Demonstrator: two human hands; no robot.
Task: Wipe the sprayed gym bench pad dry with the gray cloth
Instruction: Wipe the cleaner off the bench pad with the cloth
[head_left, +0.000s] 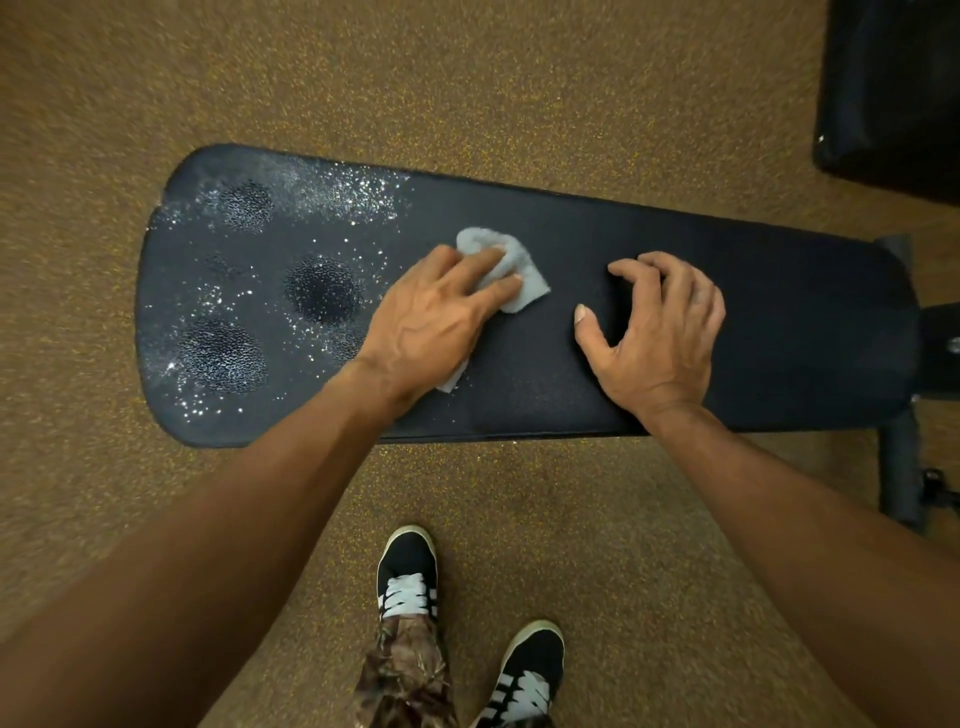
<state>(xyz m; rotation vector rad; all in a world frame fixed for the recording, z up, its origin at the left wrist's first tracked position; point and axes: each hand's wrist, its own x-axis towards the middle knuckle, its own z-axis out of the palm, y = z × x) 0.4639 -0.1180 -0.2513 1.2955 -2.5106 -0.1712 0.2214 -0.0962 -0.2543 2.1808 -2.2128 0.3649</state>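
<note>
A long black gym bench pad (779, 312) lies across the view. Its left, wider part is covered with glistening spray droplets and three dark wet patches (322, 288); its right part looks matt and without drops. My left hand (431, 322) presses a gray cloth (524, 270) flat onto the pad's middle, straight fingers on top, cloth sticking out beyond the fingertips and under the wrist. My right hand (660, 332) rests on the pad to the right of the cloth, fingers bent with the tips touching the surface, holding nothing.
Speckled brown rubber floor (467, 78) surrounds the bench. The bench's black frame and foot (904, 467) stick out at the right. Another black padded object (893, 88) sits at the top right. My two black-and-white shoes (410, 577) stand just in front of the pad.
</note>
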